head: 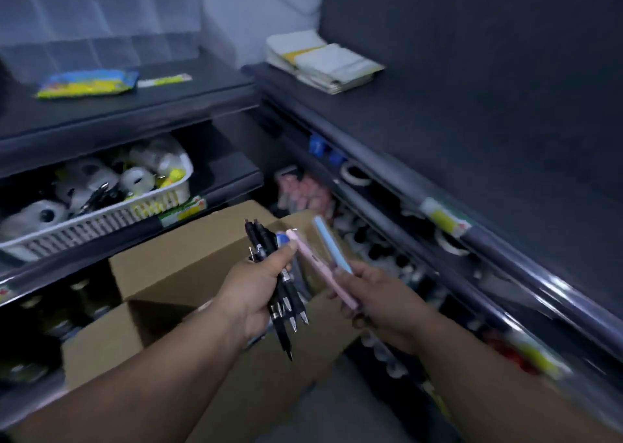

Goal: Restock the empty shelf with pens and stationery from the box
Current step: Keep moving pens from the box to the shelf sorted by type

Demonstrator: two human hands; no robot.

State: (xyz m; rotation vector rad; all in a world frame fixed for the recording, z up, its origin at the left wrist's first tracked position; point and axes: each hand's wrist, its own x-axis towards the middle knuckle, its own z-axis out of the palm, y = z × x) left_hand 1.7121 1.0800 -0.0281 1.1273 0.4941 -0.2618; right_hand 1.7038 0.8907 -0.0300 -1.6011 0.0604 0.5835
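The left hand (259, 289) is wrapped tight round a bunch of black pens (292, 302), so none slip. The right hand (382, 309) pinches a pink pen (317, 264) and a blue pen (332, 244). Both hands hang over the open box (188, 250), ready, I think, for the dark shelf (455, 132) nearby.

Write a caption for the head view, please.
Left hand grips black pens; right hand holds pink and blue pens over the box.

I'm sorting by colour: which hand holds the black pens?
The left hand grips the black pens; the right hand holds only a pink pen and a blue pen.
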